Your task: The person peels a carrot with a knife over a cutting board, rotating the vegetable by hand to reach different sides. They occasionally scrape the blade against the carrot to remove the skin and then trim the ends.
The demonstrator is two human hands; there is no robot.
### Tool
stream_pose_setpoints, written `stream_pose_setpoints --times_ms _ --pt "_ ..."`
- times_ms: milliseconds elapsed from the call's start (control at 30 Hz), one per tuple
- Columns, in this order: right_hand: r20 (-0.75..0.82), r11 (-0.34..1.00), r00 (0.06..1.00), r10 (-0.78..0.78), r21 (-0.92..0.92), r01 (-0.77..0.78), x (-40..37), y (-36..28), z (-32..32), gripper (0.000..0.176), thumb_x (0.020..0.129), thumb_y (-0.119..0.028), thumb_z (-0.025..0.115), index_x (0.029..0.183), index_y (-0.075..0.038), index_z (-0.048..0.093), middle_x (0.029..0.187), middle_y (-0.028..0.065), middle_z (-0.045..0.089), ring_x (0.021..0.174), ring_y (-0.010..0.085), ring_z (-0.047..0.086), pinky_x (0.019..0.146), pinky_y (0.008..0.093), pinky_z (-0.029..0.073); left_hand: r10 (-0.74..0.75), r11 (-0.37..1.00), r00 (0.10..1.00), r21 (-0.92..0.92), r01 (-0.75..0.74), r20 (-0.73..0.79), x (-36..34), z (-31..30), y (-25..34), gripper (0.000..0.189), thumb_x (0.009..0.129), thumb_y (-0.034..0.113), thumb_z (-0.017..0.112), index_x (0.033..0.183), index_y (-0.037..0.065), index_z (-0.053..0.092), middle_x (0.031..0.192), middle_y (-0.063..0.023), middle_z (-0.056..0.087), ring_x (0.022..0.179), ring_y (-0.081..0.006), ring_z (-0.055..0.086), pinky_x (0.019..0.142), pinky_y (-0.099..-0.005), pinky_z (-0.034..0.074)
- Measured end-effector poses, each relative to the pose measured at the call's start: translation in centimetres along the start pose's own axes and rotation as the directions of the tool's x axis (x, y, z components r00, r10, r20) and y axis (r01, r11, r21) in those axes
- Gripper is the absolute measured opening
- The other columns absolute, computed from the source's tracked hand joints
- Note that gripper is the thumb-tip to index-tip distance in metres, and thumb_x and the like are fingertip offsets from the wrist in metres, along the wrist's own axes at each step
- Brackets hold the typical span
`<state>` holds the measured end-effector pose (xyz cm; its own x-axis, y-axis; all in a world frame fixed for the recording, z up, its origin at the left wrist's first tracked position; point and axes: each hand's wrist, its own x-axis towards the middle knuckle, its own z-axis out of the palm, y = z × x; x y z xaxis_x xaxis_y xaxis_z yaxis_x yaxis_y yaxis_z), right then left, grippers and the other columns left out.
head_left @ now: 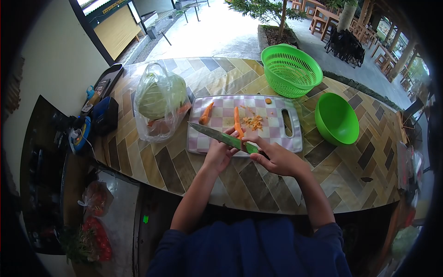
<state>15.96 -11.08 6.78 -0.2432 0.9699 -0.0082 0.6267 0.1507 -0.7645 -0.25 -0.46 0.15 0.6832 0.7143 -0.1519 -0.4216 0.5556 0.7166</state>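
Note:
My left hand (218, 155) is closed around the lower end of a partly peeled carrot (237, 121) above the near edge of the checkered cutting board (217, 144). In my right hand (280, 159) is a knife with a green-coloured blade part (213, 134), its tip pointing left. The blade crosses in front of my left hand and hides part of its fingers. Orange peelings (253, 122) lie on the board right of the carrot. A second carrot (206, 113) rests at the board's left side, and a small orange carrot piece (268, 100) sits near the far edge.
Left of the board stands a plastic bag (161, 101) holding a cabbage and some carrots. A green colander (291, 71) and a green bowl (337, 118) stand to the right. Dark containers (105, 115) line the tiled table's left end. Bags of red produce (97, 237) lie lower left.

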Motion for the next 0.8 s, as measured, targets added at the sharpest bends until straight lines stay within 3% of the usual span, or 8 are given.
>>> stream_pose_setpoints --times_ms 167,633,800 --pt "0.001 0.997 0.999 0.049 -0.060 -0.049 -0.02 -0.37 -0.06 0.039 0.091 -0.031 0.043 0.126 -0.019 0.029 0.060 0.0178 0.054 0.061 0.0385 0.056 0.058 0.0438 0.039 -0.001 1.000 1.000 0.023 0.001 0.001 -0.05 0.03 -0.04 0.035 0.087 0.016 0.053 0.117 0.001 0.046 0.107 -0.0052 0.057 0.086 -0.0106 0.060 0.068 -0.0222 0.052" --pt "0.015 0.998 1.000 0.021 0.059 -0.022 -0.04 -0.02 0.09 0.040 0.091 -0.030 0.042 0.127 -0.017 0.027 0.072 0.0204 0.058 0.076 0.0405 0.057 0.068 0.0429 0.040 -0.029 0.996 0.999 0.081 0.025 0.044 -0.05 -0.40 -0.07 0.038 0.088 0.019 0.051 0.121 0.001 0.042 0.112 -0.0059 0.054 0.093 -0.0106 0.058 0.073 -0.0220 0.049" --pt "0.015 0.998 1.000 0.027 0.056 -0.028 0.14 0.02 0.21 0.039 0.091 -0.030 0.042 0.126 -0.018 0.027 0.071 0.0216 0.057 0.074 0.0401 0.057 0.066 0.0435 0.040 -0.015 1.000 1.000 0.001 0.015 -0.025 -0.09 -0.10 -0.08 0.035 0.086 0.014 0.055 0.116 -0.001 0.046 0.105 -0.0085 0.058 0.085 -0.0124 0.061 0.069 -0.0237 0.054"
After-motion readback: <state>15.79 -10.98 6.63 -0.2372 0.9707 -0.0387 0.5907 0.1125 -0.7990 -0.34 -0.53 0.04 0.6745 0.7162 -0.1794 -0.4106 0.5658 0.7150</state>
